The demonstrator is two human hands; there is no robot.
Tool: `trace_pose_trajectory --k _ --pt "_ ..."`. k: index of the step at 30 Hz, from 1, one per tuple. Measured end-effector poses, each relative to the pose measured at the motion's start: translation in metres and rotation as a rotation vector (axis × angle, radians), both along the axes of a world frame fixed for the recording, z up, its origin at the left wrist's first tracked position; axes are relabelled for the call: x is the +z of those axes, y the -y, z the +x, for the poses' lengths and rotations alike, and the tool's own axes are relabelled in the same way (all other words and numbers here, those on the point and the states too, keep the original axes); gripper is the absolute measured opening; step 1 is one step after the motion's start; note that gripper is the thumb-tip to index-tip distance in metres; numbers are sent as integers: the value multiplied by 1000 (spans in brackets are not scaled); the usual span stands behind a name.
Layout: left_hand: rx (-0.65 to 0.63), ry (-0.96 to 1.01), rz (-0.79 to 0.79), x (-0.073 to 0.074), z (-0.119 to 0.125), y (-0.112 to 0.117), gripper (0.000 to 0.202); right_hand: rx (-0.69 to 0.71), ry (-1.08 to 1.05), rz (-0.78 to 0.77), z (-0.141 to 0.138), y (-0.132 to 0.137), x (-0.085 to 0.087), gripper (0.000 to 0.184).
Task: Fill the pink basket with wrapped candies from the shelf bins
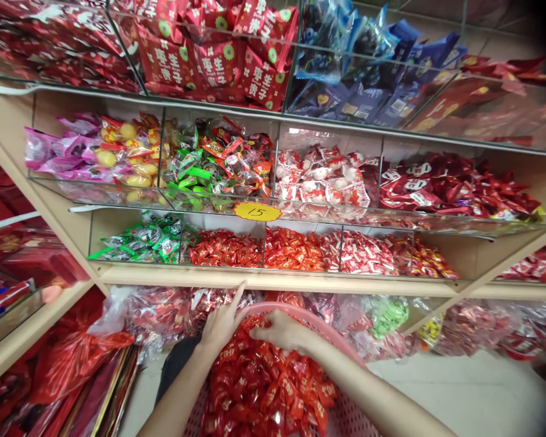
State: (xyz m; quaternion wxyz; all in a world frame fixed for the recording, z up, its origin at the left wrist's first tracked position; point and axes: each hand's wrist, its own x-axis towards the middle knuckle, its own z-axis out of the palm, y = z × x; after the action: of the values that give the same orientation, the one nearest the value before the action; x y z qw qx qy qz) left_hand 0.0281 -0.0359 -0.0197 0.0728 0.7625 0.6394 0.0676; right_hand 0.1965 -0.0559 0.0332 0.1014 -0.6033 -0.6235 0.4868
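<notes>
Head view: pink basket [347, 416] close in front of the person, below the shelf front; red-wrapped sweets [273, 388] heaped inside it. Left hand [219, 325] at the basket's far left rim, forefinger stretched toward the pale shelf edge [277, 277], thumb spread away from it; contact with the edge cannot be told. Right hand [279, 331] over the far part of the heap, fingers bent down to the sweets; whether they pinch any, cannot tell. Above, divided shelves of wrapped goods; yellow tag [257, 211] reads 15. Lowest tier: green-wrapped packets [145, 240] at left, red and orange wrappers [295, 249] mid-row. Clear bags [157, 312] sit beneath.
</notes>
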Motion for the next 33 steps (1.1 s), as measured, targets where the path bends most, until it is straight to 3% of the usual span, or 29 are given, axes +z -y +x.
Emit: trace_pose_trajectory --k 6,11,14,21,24,27,33 --pt "-8 2 15 1 0 1 61 -73 -173 -67 19 1 -5 33" --pt "3 -10 5 3 1 1 61 -275 -647 -326 39 13 -12 42" --pt "-4 -11 19 4 1 1 60 -393 -784 -450 44 16 -19 44" --pt "8 -12 5 6 3 2 60 -365 -858 -552 41 18 -21 31" --pt "23 -7 -15 7 3 2 60 -341 -778 -473 38 19 -20 22" --pt "21 -4 -21 6 3 2 60 -287 -641 -322 32 19 -18 26" --pt "-3 -22 16 3 1 0 60 16 -268 320 5 5 -15 20"
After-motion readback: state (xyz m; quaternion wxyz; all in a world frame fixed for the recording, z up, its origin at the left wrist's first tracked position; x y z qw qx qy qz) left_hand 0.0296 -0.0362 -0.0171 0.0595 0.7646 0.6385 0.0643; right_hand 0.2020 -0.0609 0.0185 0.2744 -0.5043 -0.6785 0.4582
